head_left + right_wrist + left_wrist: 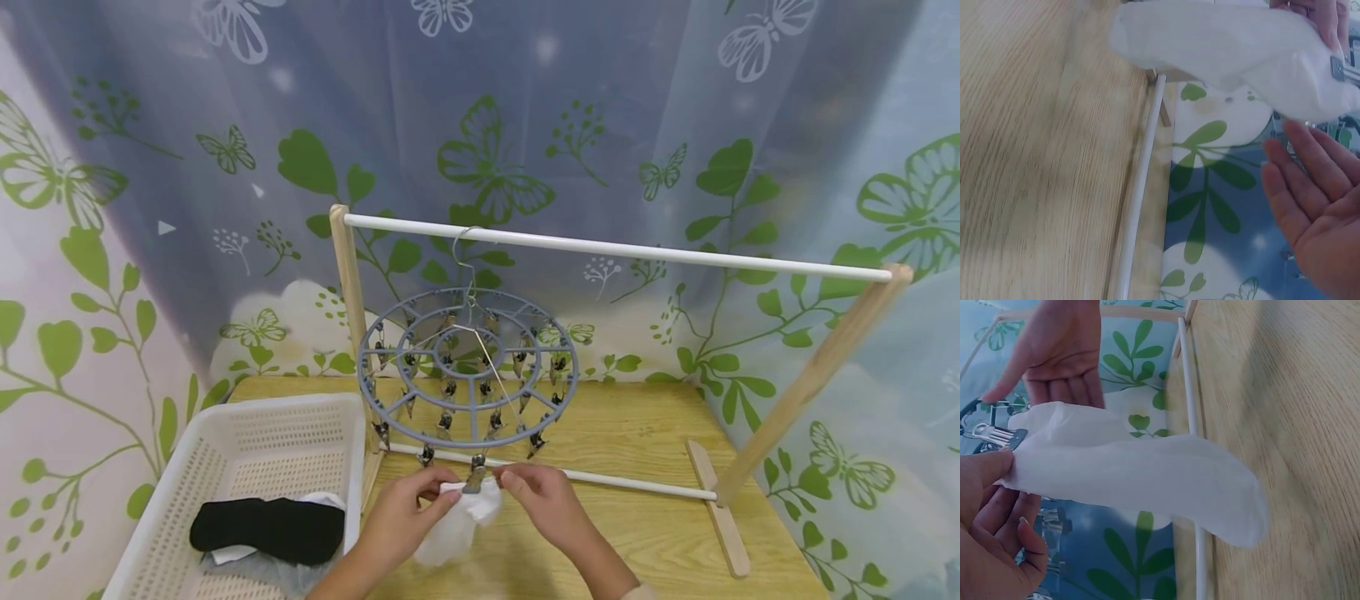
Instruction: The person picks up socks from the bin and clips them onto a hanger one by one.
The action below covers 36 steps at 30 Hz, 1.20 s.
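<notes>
A white sock (450,537) hangs by its cuff from a metal clip (476,477) at the front of a round grey clip hanger (474,408). My left hand (405,512) pinches the cuff beside the clip between thumb and fingers. On the other side of the clip is my right hand (546,504); its fingers (1310,169) are extended and hold nothing in the right wrist view. The sock (1135,465) stretches away from the clip (999,435) in the left wrist view, toe end free.
A white rail (615,248) on wooden posts (813,383) carries the hanger, with several more clips dangling. At left stands a white basket (168,492) holding a black sock (268,527) and grey and white cloth. Beneath is a wooden table (637,533); patterned curtains hang behind.
</notes>
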Each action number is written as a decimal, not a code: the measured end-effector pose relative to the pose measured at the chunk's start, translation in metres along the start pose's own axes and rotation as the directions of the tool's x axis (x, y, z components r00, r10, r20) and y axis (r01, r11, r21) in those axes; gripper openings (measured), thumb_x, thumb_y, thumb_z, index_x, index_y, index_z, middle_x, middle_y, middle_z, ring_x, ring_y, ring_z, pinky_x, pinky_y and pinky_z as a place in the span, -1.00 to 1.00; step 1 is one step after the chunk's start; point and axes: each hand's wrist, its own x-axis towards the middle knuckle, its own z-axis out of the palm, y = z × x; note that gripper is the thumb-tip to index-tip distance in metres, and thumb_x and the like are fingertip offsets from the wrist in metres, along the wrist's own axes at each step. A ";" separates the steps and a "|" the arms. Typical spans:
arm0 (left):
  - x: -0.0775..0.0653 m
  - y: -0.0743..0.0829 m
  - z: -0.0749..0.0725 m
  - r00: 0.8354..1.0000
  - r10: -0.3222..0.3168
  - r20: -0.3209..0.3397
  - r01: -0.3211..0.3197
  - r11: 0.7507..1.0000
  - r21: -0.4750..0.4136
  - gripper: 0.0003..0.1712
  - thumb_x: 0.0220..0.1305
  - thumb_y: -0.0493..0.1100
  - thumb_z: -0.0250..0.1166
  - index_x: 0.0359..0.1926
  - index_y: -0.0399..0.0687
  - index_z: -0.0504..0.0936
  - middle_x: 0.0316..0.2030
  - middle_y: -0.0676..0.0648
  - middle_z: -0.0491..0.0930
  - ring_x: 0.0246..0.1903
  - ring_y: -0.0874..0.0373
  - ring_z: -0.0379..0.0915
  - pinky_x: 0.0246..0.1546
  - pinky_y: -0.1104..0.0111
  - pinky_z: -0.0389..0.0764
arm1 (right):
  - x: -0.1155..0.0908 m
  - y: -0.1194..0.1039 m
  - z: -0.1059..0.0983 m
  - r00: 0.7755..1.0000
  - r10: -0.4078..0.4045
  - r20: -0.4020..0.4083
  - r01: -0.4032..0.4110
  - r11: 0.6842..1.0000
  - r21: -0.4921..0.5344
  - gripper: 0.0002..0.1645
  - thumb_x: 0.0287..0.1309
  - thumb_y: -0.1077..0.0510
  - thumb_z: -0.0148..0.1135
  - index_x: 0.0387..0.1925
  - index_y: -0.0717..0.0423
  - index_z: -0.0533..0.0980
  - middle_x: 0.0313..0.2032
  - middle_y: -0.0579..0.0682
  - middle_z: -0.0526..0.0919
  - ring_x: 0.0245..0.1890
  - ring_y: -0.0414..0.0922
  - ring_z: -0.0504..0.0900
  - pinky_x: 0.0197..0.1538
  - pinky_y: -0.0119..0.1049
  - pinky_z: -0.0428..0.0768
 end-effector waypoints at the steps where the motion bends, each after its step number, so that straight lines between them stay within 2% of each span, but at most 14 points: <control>1: 0.000 0.000 0.000 1.000 -0.004 -0.001 0.004 1.000 0.011 -0.90 0.21 -0.12 0.32 -0.25 0.01 0.66 -0.39 0.02 0.71 -0.40 0.26 0.59 -0.34 0.28 0.64 | -0.001 0.002 -0.001 1.000 0.017 -0.007 -0.018 0.999 -0.029 -0.62 0.37 0.03 0.05 -0.14 0.25 0.62 -0.24 0.19 0.73 -0.20 0.04 0.66 -0.07 0.07 0.59; 4: -0.002 -0.001 -0.002 1.000 -0.024 0.006 0.023 0.999 0.025 -0.88 0.22 -0.09 0.31 -0.25 0.01 0.66 -0.42 0.02 0.71 -0.41 0.24 0.59 -0.34 0.26 0.63 | -0.002 0.008 -0.006 0.995 0.100 -0.021 -0.101 0.989 -0.109 -0.54 0.30 -0.12 0.10 -0.22 0.19 0.66 -0.42 0.09 0.76 -0.31 -0.03 0.69 -0.17 0.01 0.62; 7: -0.003 -0.003 -0.004 0.999 -0.050 0.008 0.049 0.998 0.027 -0.88 0.22 -0.07 0.31 -0.26 0.03 0.65 -0.44 0.05 0.70 -0.40 0.22 0.58 -0.35 0.27 0.61 | -0.002 0.010 -0.011 0.978 0.202 -0.051 -0.208 0.968 -0.140 -0.46 0.20 -0.24 0.15 -0.26 0.17 0.66 -0.49 0.04 0.76 -0.39 -0.08 0.69 -0.24 -0.05 0.65; 10: -0.004 -0.005 -0.007 0.997 -0.072 -0.011 0.072 0.997 0.035 -0.91 0.20 -0.07 0.32 -0.29 0.06 0.65 -0.46 0.08 0.69 -0.40 0.21 0.58 -0.40 0.32 0.56 | -0.002 0.010 -0.013 0.958 0.262 -0.118 -0.277 0.951 -0.137 -0.49 0.13 -0.23 0.24 -0.28 0.16 0.66 -0.51 0.03 0.74 -0.47 -0.12 0.67 -0.33 -0.12 0.64; 14: -0.005 -0.008 -0.008 0.997 -0.076 -0.029 0.076 0.997 0.016 -0.93 0.18 -0.09 0.35 -0.31 0.07 0.65 -0.48 0.08 0.68 -0.43 0.21 0.57 -0.46 0.37 0.51 | 0.000 0.007 -0.013 0.937 0.270 -0.221 -0.297 0.950 -0.099 -0.55 0.05 -0.15 0.35 -0.20 0.12 0.64 -0.44 0.02 0.74 -0.44 -0.15 0.65 -0.38 -0.20 0.60; 17: -0.007 -0.011 -0.009 0.996 -0.075 -0.039 0.075 0.997 0.001 -0.94 0.17 -0.12 0.36 -0.32 0.06 0.65 -0.49 0.08 0.68 -0.44 0.24 0.56 -0.49 0.38 0.49 | 0.000 0.006 -0.013 0.937 0.247 -0.246 -0.265 0.963 -0.043 -0.51 0.04 -0.08 0.38 -0.08 0.14 0.59 -0.33 0.05 0.75 -0.31 -0.10 0.68 -0.27 -0.14 0.64; 21: -0.009 -0.014 -0.012 0.994 -0.090 -0.061 0.091 0.996 0.015 -0.94 0.15 -0.14 0.37 -0.34 0.11 0.64 -0.49 0.11 0.67 -0.45 0.28 0.55 -0.50 0.40 0.47 | 0.001 0.004 -0.014 0.954 0.200 -0.222 -0.194 0.980 0.050 -0.49 0.05 0.03 0.39 0.03 0.15 0.54 -0.15 0.14 0.71 -0.14 0.01 0.66 -0.10 -0.06 0.63; 26: -0.011 -0.016 -0.017 0.991 -0.110 -0.075 0.112 0.993 0.020 -0.92 0.14 -0.17 0.38 -0.33 0.12 0.64 -0.48 0.12 0.68 -0.44 0.28 0.57 -0.48 0.39 0.50 | 0.004 0.003 -0.015 0.969 0.180 -0.171 -0.153 0.975 0.158 -0.46 0.05 0.14 0.39 0.08 0.20 0.49 0.00 0.27 0.62 0.01 0.10 0.58 0.01 -0.04 0.59; 32: -0.012 -0.019 -0.022 0.986 -0.149 -0.074 0.149 0.989 0.006 -0.92 0.13 -0.19 0.38 -0.32 0.07 0.65 -0.45 0.07 0.68 -0.41 0.26 0.58 -0.43 0.37 0.56 | 0.013 0.001 -0.012 0.994 0.110 -0.021 -0.102 0.966 0.237 -0.38 0.08 0.24 0.35 0.15 0.38 0.38 0.08 0.44 0.50 0.08 0.21 0.50 0.09 0.01 0.53; 36: -0.013 -0.023 -0.024 0.982 -0.171 -0.078 0.171 0.985 0.000 -0.91 0.13 -0.21 0.37 -0.31 0.04 0.65 -0.44 0.07 0.68 -0.41 0.25 0.57 -0.41 0.36 0.57 | 0.017 -0.004 -0.009 0.996 0.046 0.077 -0.068 0.951 0.301 -0.37 0.12 0.26 0.31 0.21 0.35 0.33 0.08 0.43 0.50 0.12 0.19 0.47 0.06 -0.13 0.56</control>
